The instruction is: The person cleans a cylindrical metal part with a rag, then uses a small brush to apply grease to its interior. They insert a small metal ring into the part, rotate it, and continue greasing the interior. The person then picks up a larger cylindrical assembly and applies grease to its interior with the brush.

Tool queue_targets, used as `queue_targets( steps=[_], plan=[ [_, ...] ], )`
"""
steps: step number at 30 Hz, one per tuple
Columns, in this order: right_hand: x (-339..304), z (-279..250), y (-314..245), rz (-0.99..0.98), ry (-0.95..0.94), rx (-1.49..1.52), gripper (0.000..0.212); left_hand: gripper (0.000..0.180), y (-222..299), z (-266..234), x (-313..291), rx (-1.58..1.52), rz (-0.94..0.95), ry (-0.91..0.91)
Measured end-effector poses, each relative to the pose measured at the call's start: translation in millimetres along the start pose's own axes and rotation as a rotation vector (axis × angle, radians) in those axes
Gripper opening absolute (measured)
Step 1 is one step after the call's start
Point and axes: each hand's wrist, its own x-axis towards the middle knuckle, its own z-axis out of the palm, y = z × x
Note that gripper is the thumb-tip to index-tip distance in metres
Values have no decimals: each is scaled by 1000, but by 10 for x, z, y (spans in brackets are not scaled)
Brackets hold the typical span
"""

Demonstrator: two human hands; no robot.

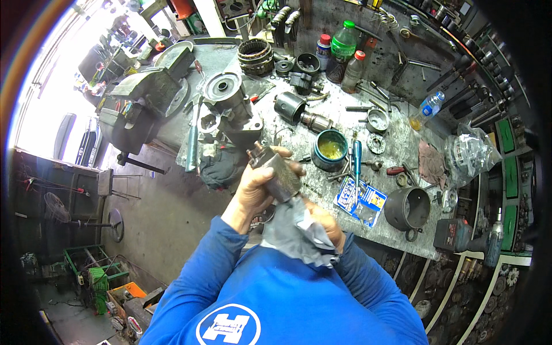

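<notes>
A starter solenoid (282, 177), a dull metal cylinder with copper-coloured terminals at its upper left end, is held up in front of my chest. My left hand (253, 187) is wrapped round its body, with fingertips showing behind it. Against its lower end hangs a crumpled grey rag (290, 230), which my right hand (326, 223) grips from the right side. The rag hides part of the solenoid's lower end and some of the right fingers. Both hands are at the near edge of the workbench (313, 192).
On the bench lie a gear housing (224, 118), an open tin of yellowish grease (332, 150), a blue screwdriver (357, 161), a blue-and-white packet (360, 201) and a metal ring housing (407, 208). Bottles (343, 49) stand at the back. A vise (135, 103) is at left.
</notes>
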Motion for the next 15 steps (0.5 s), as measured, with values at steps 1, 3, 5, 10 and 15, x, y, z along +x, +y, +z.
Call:
queue_targets(
  steps=[1,3,5,10,15],
  plan=[
    [20,13,27,86,54,-24,65,57,31,-1,50,-76,-20,-16],
    [114,-35,11,-334,113,-1420,58,47,22,67,135,9,46,92],
    [193,-84,-4,-349,316,-1903,41,36,-17,206,195,145,11,420],
    [275,13,56,-404,428,-1845,33,25,111,430,164,84,80,440],
    [179,285,8,-61,7,-149,59,73,388,192,136,-100,-82,-220]
  ],
)
